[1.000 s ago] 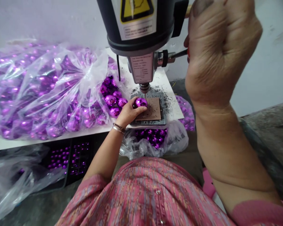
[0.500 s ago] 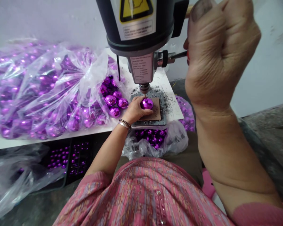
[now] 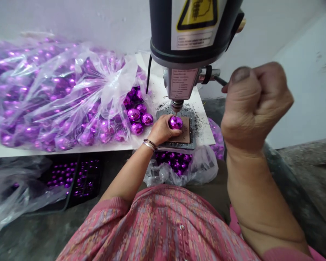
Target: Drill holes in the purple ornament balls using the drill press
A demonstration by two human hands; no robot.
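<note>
Under the drill press [image 3: 182,83], my left hand [image 3: 164,129] is closed around a shiny purple faceted ball [image 3: 175,122]. The ball rests on a brown square board [image 3: 186,135] on the press's grey base [image 3: 191,145]. The thin drill bit [image 3: 175,113] points down at the top of the ball; whether it touches or enters it I cannot tell. At the right, my right hand [image 3: 254,103] is wrapped round the press's feed lever [image 3: 220,80], most of which the fist hides.
A big clear plastic bag [image 3: 57,98] of purple balls covers the left of the white table [image 3: 205,127]. Loose balls [image 3: 134,115] lie beside the base, with dark shavings around it. Below are another open bag [image 3: 203,165] and a black crate [image 3: 70,203] with purple balls.
My right hand has come down with the lever. The camera view has shifted, so the press appears farther right. My left hand still holds the ball on the board.
</note>
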